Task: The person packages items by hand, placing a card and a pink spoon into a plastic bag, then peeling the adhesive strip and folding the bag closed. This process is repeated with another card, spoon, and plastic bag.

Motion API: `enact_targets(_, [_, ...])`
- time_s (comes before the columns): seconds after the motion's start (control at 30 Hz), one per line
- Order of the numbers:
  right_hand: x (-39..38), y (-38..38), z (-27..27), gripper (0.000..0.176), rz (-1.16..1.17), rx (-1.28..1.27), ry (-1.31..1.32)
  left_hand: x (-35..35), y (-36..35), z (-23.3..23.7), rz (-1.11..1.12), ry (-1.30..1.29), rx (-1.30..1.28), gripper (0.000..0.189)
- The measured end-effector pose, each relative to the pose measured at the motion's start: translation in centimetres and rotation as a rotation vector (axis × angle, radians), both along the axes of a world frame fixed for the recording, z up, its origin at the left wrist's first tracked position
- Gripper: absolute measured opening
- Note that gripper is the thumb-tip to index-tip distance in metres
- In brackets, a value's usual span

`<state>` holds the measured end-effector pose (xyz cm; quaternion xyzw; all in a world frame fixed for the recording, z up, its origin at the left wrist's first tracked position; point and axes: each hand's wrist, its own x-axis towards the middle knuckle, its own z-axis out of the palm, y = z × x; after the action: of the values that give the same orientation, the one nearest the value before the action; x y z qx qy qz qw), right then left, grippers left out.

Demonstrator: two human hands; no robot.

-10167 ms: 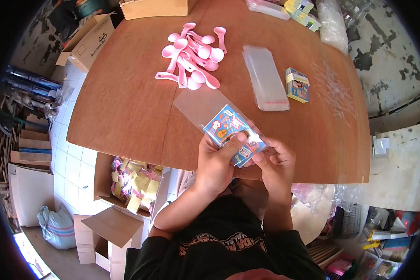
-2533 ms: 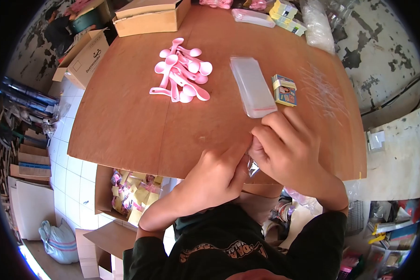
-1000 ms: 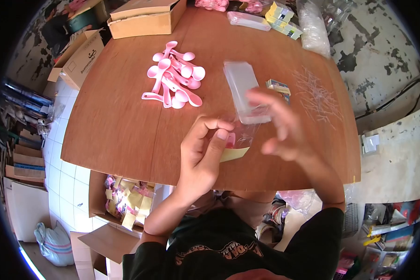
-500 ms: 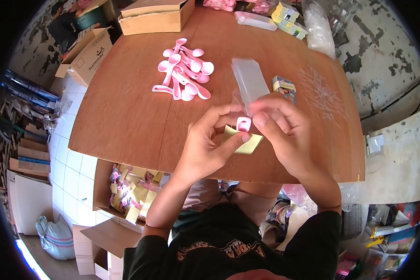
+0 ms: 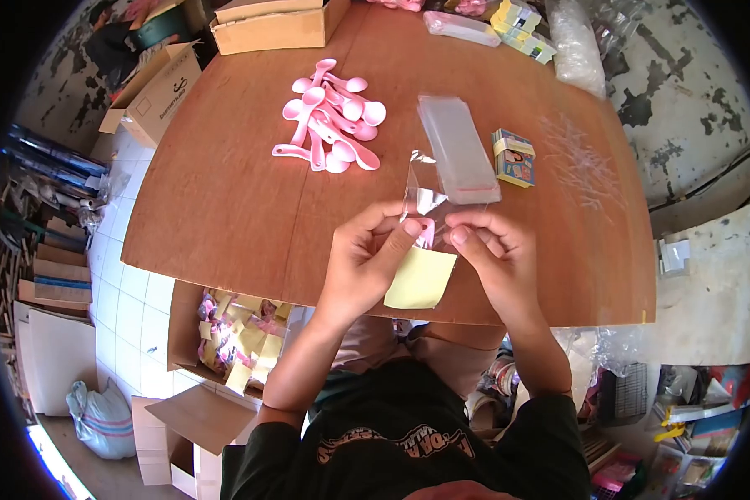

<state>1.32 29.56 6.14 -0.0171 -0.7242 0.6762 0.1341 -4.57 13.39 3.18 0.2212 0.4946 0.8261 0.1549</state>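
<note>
Between my two hands is a clear plastic bag (image 5: 429, 200), its upper part sticking up and shining. My left hand (image 5: 371, 254) pinches its left side, at a pink spoon piece (image 5: 426, 233) with a yellow card (image 5: 420, 277) hanging below. My right hand (image 5: 493, 250) pinches the bag's right side with thumb and forefinger. Just beyond lies a stack of clear bags (image 5: 461, 150), and right of it a banded bundle of small printed cards (image 5: 514, 158). A pile of pink spoons (image 5: 332, 117) lies further left on the table.
The brown table (image 5: 217, 208) bears thin clear strips (image 5: 579, 162) at the right. Cardboard boxes stand at its back left (image 5: 271, 29) and beyond its left edge (image 5: 158, 96). Below its front edge, an open box (image 5: 183, 333) holds packed pieces. A person (image 5: 112, 46) is at the far upper left.
The yellow card now hangs lower and faces up more. The clear bag is spread between my hands, and my right hand has come down off the bag stack.
</note>
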Motion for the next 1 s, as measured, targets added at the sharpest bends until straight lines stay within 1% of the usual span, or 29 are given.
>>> enact_targets(0.1, [-0.1,0.0,-0.3,0.019,0.012,-0.025,0.020,-0.2,0.0,-0.7,0.090,0.015,-0.011,0.019])
enact_targets(0.2, [-0.3,0.0,-0.7,0.020,-0.031,-0.026,0.044,-0.2,-0.1,-0.5,0.082,-0.012,0.002,0.018])
enact_targets(0.27, [-0.4,0.3,-1.2,0.021,0.013,-0.038,0.108,-0.3,-0.2,-0.4,0.087,0.000,0.018,0.018])
enact_targets(0.33, [-0.2,0.6,-0.8,0.019,0.045,-0.030,0.080,-0.3,-0.4,-0.6,0.091,0.014,0.034,0.019])
enact_targets(0.4, [-0.2,0.7,-0.6,0.018,0.076,-0.022,0.054,-0.3,-0.8,-0.7,0.060,0.022,0.000,0.019])
enact_targets(0.5, [-0.2,1.2,-0.9,0.015,0.109,-0.074,0.086,-0.2,-1.1,-0.8,0.047,0.020,-0.023,0.017])
enact_targets(0.57, [-0.5,1.8,-1.5,0.013,0.214,-0.036,0.196,-0.1,-1.2,-0.6,0.057,0.031,-0.027,0.016])
enact_targets(0.63, [-0.5,1.8,-1.5,0.013,0.226,-0.050,0.192,-0.2,-1.4,-0.6,0.066,0.044,-0.031,0.015])
enact_targets(0.7, [-0.6,1.9,-1.6,0.014,0.239,-0.063,0.189,-0.6,-2.0,-0.9,-0.033,0.126,-0.066,0.020])
enact_targets(0.8, [-0.6,2.1,-1.6,0.016,0.252,0.001,0.215,-0.7,-2.1,-0.8,-0.054,0.124,-0.036,0.023])
enact_targets(1.0, [-0.6,2.1,-1.1,0.017,0.282,0.052,0.213,-0.5,-2.1,-0.8,-0.019,0.123,-0.043,0.022])
